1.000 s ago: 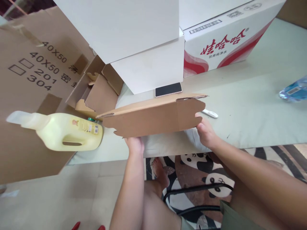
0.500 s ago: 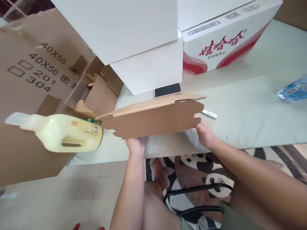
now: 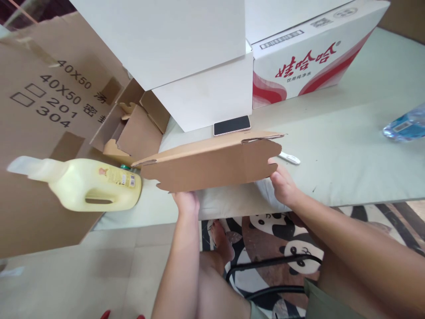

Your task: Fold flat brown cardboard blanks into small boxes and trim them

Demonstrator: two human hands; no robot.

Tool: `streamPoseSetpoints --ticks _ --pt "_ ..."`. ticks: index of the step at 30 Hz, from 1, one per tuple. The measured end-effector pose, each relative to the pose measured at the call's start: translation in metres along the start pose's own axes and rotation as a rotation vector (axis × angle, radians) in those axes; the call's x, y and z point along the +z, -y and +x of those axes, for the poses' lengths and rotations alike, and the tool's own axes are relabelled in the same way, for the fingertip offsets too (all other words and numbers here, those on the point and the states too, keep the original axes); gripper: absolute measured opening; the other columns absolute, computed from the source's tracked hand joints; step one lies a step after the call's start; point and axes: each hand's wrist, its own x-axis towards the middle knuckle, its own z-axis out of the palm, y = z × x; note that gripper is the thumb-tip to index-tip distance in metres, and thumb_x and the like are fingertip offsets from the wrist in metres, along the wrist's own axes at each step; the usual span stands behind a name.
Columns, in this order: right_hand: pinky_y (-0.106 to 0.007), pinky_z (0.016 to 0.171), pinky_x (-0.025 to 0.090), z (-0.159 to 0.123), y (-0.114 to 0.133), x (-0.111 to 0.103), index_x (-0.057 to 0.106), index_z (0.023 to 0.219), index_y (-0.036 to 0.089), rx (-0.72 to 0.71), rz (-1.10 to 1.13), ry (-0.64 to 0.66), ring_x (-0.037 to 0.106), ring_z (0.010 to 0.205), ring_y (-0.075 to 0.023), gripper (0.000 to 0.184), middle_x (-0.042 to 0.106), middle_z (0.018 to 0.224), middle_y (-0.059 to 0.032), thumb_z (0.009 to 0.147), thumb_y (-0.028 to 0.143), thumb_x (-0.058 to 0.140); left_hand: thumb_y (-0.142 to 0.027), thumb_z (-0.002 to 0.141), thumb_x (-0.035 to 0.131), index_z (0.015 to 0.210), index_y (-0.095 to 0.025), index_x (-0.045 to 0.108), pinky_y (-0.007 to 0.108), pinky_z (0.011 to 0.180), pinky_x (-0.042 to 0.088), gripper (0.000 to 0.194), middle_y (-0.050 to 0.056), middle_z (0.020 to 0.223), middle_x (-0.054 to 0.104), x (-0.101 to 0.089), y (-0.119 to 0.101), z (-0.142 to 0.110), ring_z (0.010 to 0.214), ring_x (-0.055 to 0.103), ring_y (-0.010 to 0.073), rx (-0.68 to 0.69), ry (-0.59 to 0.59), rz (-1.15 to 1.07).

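Observation:
A flat brown cardboard box blank (image 3: pixel 212 161) stands on edge above the near rim of the pale green table (image 3: pixel 348 150). My left hand (image 3: pixel 186 201) grips its lower edge from below, fingers hidden behind the card. My right hand (image 3: pixel 281 184) holds its right end, thumb against the card. A dark phone (image 3: pixel 232 125) lies flat just behind the blank, and a small white pen-like object (image 3: pixel 290 157) lies right of my right hand.
Two stacked white boxes (image 3: pixel 199 66) and a red-and-white printed carton (image 3: pixel 308 57) stand at the back. A pale yellow jug (image 3: pixel 93 190) lies at the left by large brown cartons (image 3: pixel 43 102). A blue water bottle (image 3: pixel 405 126) lies far right. A panda-print seat (image 3: pixel 282 248) is below.

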Motion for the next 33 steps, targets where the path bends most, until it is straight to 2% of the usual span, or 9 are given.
streamPoseSetpoints --ticks 7,17,33 --pt "-0.054 0.101 0.044 0.0008 0.0016 -0.0010 0.065 0.102 0.027 0.000 -0.010 0.005 0.061 0.110 -0.0318 0.053 0.068 0.110 -0.0079 0.089 0.073 0.042 -0.042 0.064 0.082 0.097 -0.023 0.070 0.035 0.091 0.051 0.040 0.006 0.112 0.073 0.0033 -0.0028 -0.0020 0.105 0.065 0.0217 -0.001 -0.017 -0.022" --pt "-0.054 0.100 0.045 0.0004 0.0002 -0.0005 0.065 0.102 0.027 0.001 -0.016 0.006 0.060 0.108 -0.0311 0.053 0.067 0.109 -0.0076 0.089 0.073 0.041 -0.038 0.064 0.082 0.098 -0.024 0.069 0.040 0.097 0.049 0.039 0.006 0.115 0.072 0.0009 -0.0004 -0.0005 0.112 0.064 0.0250 -0.005 -0.011 -0.012" --pt "-0.053 0.098 0.045 -0.0014 0.0024 0.0016 0.064 0.100 0.027 0.002 -0.019 -0.004 0.060 0.105 -0.0308 0.053 0.066 0.105 -0.0076 0.089 0.073 0.040 -0.039 0.066 0.081 0.100 -0.024 0.070 0.037 0.095 0.050 0.039 0.007 0.118 0.071 0.0031 -0.0042 -0.0020 0.112 0.064 0.0241 -0.028 -0.017 -0.017"
